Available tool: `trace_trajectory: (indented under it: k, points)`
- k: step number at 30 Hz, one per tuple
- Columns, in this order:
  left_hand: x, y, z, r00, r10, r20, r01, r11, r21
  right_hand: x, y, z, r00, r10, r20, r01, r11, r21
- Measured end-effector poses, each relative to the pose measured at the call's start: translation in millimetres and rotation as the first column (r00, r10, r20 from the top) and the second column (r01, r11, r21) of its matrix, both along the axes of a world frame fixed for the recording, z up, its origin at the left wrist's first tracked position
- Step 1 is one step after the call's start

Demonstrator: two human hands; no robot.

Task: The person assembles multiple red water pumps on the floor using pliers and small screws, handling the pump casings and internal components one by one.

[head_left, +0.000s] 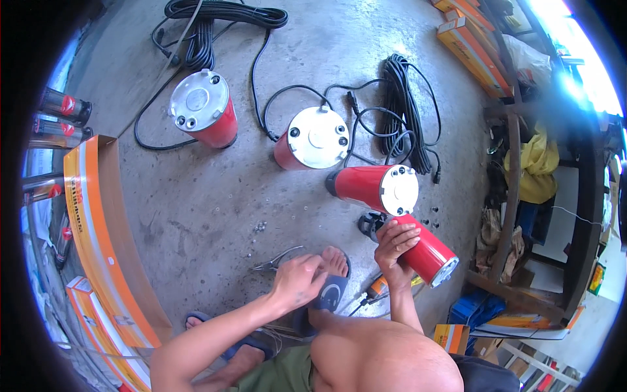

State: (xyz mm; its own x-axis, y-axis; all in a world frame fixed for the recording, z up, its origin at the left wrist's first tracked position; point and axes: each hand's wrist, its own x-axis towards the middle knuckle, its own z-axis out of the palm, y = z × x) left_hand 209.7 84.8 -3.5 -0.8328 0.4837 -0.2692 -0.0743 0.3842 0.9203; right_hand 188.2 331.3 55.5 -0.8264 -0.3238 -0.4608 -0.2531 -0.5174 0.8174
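Note:
My right hand (396, 245) grips a red cylinder (430, 251) with a metal end cap, tilted to the lower right. Its upper end overlaps another red cylinder (362, 183), which lies on its side with its silver cap facing right. My left hand (299, 281) is over my sandalled foot, fingers curled together; whatever they hold, if anything, is hidden. Beside it on the floor lie pliers (269, 264). Two more red cylinders with silver caps stand farther off, one in the middle (318, 138) and one at the left (200, 101). A black clamp-like part (369, 224) lies near my right hand.
Coiled black cables (395, 108) lie at the far right, with another bundle (201, 39) at the far left. Small metal pieces (260, 227) dot the floor. An orange screwdriver-like tool (377, 286) is by my right forearm. Long orange boxes (91, 209) line the left; a shelf (513, 196) stands right.

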Motion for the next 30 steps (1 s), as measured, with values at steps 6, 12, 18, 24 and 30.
trace_trajectory:
  k: [6,12,18,24,30]
  points:
    - [-3.5,45.7,-3.8,0.986,0.093,0.136,-0.113,0.983,0.147,12.0,9.9,-6.0,0.996,0.033,0.082,-0.031,0.999,-0.016]
    - [-3.5,101.0,-35.2,0.936,0.151,0.319,-0.195,0.974,0.111,18.4,23.5,6.7,0.974,0.198,0.108,-0.207,0.974,0.087]
    - [-23.7,142.4,-49.8,0.515,0.135,0.847,-0.435,0.892,0.122,19.9,41.1,-8.0,0.903,0.327,0.279,-0.371,0.921,0.119]
    - [-11.2,165.3,-78.5,0.360,0.118,0.925,-0.606,0.784,0.136,15.5,40.9,-22.8,0.835,0.397,0.380,-0.497,0.841,0.213]
    - [-20.9,164.4,-66.2,0.326,0.167,0.930,-0.645,0.759,0.090,7.5,51.0,-26.7,0.769,0.424,0.478,-0.576,0.783,0.234]
